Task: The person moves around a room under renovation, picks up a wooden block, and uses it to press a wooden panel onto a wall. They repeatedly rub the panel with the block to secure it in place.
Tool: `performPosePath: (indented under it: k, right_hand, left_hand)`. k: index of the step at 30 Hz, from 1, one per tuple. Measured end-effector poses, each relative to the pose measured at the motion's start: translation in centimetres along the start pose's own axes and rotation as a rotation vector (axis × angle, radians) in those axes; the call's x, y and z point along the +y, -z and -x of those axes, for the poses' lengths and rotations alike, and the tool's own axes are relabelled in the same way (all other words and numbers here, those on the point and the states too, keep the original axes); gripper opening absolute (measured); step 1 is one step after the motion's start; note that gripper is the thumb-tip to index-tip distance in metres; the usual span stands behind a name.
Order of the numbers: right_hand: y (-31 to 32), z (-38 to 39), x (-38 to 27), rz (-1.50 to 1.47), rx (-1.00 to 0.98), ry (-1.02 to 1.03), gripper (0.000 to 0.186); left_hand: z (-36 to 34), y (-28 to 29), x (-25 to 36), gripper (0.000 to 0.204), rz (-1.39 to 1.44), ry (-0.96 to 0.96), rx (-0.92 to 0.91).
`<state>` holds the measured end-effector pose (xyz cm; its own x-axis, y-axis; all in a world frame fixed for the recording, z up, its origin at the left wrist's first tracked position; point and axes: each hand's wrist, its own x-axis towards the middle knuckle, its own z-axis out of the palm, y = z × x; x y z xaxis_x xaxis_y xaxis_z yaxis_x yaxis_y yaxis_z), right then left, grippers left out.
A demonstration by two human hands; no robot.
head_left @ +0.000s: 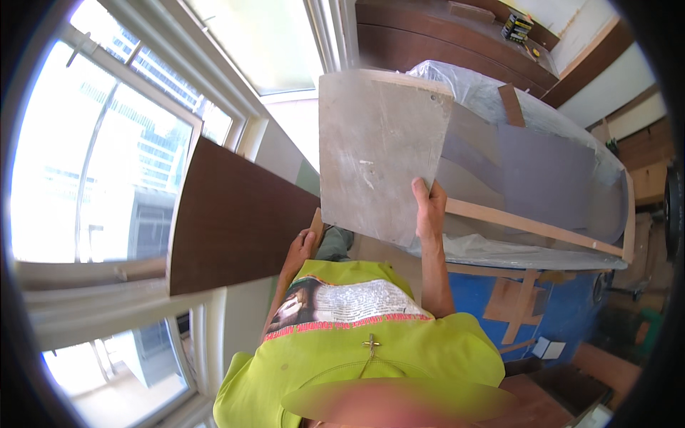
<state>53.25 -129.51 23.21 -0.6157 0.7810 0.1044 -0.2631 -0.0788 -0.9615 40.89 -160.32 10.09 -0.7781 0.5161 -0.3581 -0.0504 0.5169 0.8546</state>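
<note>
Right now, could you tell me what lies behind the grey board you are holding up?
Behind the grey board a plastic-covered bench shows, with a wooden strip and dark sheets on it. The board hides the bench's left end. The right hand grips its edge.

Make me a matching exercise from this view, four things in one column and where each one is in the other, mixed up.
Things:
1. grey scuffed flat panel
2. dark brown wood-grain board
3. clear plastic sheet
4. long light wooden strip

Places:
A. by the window, on the left
B. crumpled at the back, behind the panel's top edge
C. gripped at its lower edge by the right hand
D. running off to the right from beside that hand

Pairs: 1-C, 2-A, 3-B, 4-D
</note>
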Motion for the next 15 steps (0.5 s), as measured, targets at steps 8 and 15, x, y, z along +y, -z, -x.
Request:
performPosePath:
  k: [8, 15]
  right_hand:
    - [-9.3, -14.8, 4.3, 0.060, 0.206, 0.040, 0.030]
    - [-10.9, -26.3, 6.5, 0.039, 0.309, -0.006, 0.036]
  left_hand:
    - [-16.6, 5.4, 6.0, 0.045, -0.011, -0.086, -0.068]
    - [-24.1, 6.5, 8.7, 0.049, 0.157, -0.010, -0.014]
